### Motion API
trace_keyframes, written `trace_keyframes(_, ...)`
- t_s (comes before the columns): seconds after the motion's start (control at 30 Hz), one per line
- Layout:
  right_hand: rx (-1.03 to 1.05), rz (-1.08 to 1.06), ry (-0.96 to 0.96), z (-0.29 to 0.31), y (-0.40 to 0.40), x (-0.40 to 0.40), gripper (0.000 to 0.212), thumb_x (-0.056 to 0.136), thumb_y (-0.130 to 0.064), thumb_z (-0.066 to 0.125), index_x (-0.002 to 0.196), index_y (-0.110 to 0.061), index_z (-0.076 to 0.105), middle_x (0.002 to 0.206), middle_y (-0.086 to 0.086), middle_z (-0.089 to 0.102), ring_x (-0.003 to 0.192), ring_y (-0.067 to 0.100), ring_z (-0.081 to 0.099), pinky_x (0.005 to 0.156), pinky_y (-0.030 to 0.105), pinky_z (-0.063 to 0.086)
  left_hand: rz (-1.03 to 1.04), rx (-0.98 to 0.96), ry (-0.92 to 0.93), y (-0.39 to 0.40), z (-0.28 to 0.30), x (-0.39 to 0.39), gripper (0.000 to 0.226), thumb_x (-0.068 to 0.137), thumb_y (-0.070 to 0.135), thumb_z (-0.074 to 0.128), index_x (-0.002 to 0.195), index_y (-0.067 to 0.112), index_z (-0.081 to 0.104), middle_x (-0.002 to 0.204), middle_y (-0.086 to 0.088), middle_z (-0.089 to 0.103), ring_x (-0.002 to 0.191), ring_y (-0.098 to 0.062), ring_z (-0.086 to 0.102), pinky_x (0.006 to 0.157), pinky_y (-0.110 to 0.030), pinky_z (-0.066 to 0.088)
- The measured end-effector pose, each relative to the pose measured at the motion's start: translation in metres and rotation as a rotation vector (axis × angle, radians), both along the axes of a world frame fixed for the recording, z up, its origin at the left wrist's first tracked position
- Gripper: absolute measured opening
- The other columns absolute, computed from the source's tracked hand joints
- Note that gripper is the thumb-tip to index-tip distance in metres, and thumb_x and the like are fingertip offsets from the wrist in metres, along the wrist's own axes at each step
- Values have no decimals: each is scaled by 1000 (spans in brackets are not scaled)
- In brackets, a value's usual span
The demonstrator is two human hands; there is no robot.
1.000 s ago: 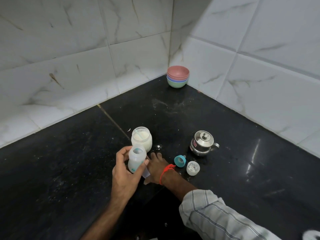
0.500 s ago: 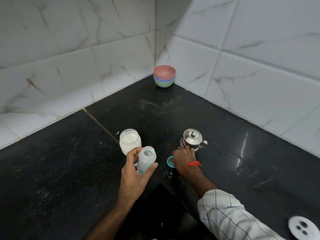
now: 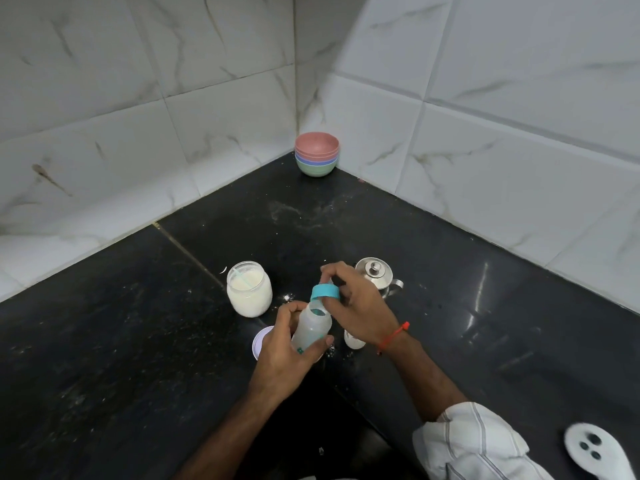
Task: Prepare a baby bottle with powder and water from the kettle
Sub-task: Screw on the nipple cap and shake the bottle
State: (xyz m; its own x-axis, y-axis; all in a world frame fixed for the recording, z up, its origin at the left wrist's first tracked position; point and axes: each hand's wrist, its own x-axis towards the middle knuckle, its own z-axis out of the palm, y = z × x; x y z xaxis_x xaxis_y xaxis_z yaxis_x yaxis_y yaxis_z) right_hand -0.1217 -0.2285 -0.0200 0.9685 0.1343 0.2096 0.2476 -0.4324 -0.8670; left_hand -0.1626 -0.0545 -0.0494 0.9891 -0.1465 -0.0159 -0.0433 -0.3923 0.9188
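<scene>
My left hand (image 3: 282, 355) grips a clear baby bottle (image 3: 311, 325) tilted over the black counter, its mouth uncovered. My right hand (image 3: 360, 306) holds the teal screw ring with the teat (image 3: 325, 292) just above and touching the bottle's mouth. An open glass jar of white powder (image 3: 248, 289) with a scoop handle sticking out stands to the left. The small steel kettle (image 3: 375, 272) with its lid on sits behind my right hand, partly hidden.
A stack of coloured bowls (image 3: 317, 158) sits in the tiled corner. A white jar lid (image 3: 260, 341) lies under my left hand, and a small clear cap (image 3: 354, 341) lies under my right wrist. A white object with dark dots (image 3: 588, 448) lies at the lower right. Powder specks dot the counter.
My right hand picked the teal ring up from the counter beside the kettle and brought it to the bottle's mouth. My left hand kept hold of the bottle.
</scene>
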Motion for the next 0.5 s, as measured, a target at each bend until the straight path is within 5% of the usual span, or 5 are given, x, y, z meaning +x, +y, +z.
trace_keyframes(0.27, 99, 134, 76, 19, -11, -25, 30, 91, -8, 66, 120, -14, 60, 123, 7, 63, 113, 24, 68, 95, 45, 60, 1, -28, 10, -8, 8, 1, 57, 80, 31, 85, 119, 44, 45, 103, 37, 64, 100, 23, 58, 75, -1, 46)
trace_keyframes(0.5, 261, 150, 200, 29, -24, -25, 71, 88, 3, 75, 145, -24, 44, 125, 6, 57, 118, 19, 66, 99, 34, 57, -31, -52, -18, -13, 21, 5, 54, 79, 33, 86, 119, 42, 52, 113, 26, 65, 104, 20, 58, 75, -3, 48)
